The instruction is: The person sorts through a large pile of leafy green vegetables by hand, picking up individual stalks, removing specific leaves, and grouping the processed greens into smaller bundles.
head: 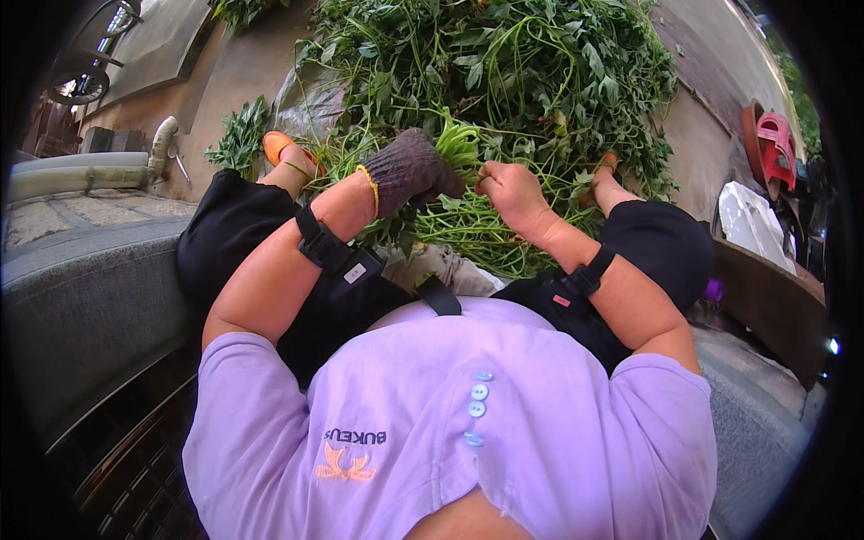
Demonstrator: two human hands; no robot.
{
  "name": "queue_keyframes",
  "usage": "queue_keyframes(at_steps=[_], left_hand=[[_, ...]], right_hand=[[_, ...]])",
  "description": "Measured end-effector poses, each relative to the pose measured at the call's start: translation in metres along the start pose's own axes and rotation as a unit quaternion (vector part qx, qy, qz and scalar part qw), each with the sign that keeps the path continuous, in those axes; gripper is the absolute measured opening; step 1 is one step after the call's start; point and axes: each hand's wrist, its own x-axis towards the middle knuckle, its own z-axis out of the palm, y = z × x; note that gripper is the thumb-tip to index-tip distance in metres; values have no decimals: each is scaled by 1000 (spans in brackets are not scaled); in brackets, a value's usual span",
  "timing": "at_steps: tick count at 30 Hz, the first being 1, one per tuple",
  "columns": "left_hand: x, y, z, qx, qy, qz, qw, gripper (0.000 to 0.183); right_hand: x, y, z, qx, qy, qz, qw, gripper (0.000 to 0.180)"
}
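Observation:
My left hand (415, 172), in a dark knitted glove with a yellow cuff edge, is closed around a bunch of green leafy stems (458, 140), whose pale stem ends stick up beside the glove. Just to the right, my bare right hand (509, 192) has its fingers bent near the stem ends; whether it pinches a stem I cannot tell. A large heap of leafy green vines (499, 67) lies on the ground beyond both hands, and loose long stems (472, 229) lie below them, between my legs.
A small pile of leafy stems (243, 135) lies beside my left orange shoe (278, 145). Clear plastic sheeting (307, 101) shows at the heap's left edge. Pale pipes (81, 172) run at far left. A pink plastic sandal (776, 148) and a white bag-like object (752, 226) are at right.

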Motion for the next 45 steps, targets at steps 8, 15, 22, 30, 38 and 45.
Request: queue_keyframes(at_steps=[8,15,22,30,38,45], left_hand=[[-1,-9,24,-98,21,-77,992,21],[3,-2,38,-218,36,-196,955,10],[-15,-59,-10,-461,309,-350,755,14],[-89,-60,-154,-548,425,23,720,21],[-161,-35,-182,-441,558,11,703,24],[-129,-56,-173,-529,481,-31,699,20]], right_hand=[[-6,5,4,-6,-10,24,1000,23],[-11,5,11,-66,21,25,997,20],[1,32,-64,474,-127,141,860,14],[-66,149,-5,-325,-459,259,785,26],[-35,85,-1,-447,-227,77,862,16],[-24,71,43,-215,-330,-7,919,26]])
